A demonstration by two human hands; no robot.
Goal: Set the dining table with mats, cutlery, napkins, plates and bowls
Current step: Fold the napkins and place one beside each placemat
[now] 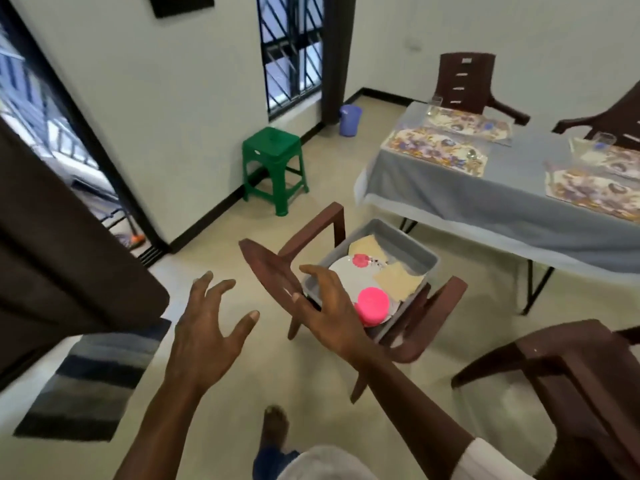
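A grey tub sits on the seat of a brown chair. Inside it lie a white plate with a pink flower print, pink bowls and cream napkins. My right hand hovers with spread fingers over the tub's near left corner, holding nothing. My left hand is spread open in the air to the left of the chair. The dining table with a grey cloth stands at the right, with floral mats and glasses on it.
A green stool stands by the wall, a purple bucket beyond it. Brown chairs ring the table; another is close at my right. A striped floor mat lies by the open door at left.
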